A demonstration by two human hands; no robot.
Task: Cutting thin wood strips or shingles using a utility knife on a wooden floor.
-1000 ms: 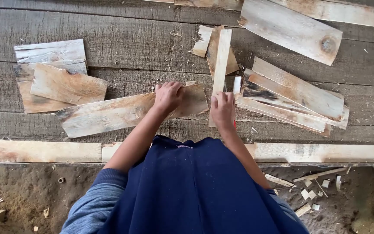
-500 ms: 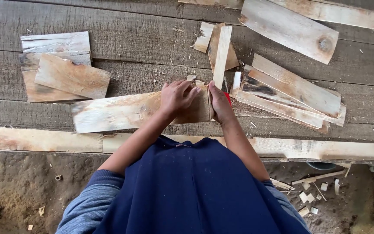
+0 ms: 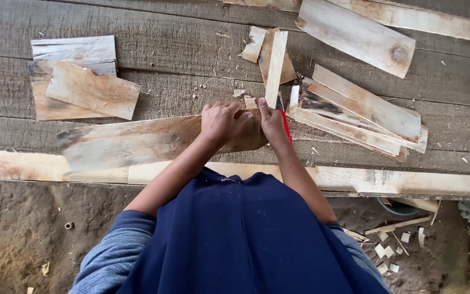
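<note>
Both hands are on the right end of that long board [image 3: 137, 142] lying along the workbench's [image 3: 164, 49] front edge: left hand [image 3: 221, 122] clamped over it, right hand [image 3: 272, 121] gripping its end. Looks stiff, light, splintery; grab the edges, I'd say.

Soft even daylight, faint shadows, no glare, sharp focus.

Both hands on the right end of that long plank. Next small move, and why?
Probably steady the long plank flat before anything else: the left hand and right hand both grip one end, the red-handled tool lies partly under the right hand, and the far end rests unsupported by hands.
</note>
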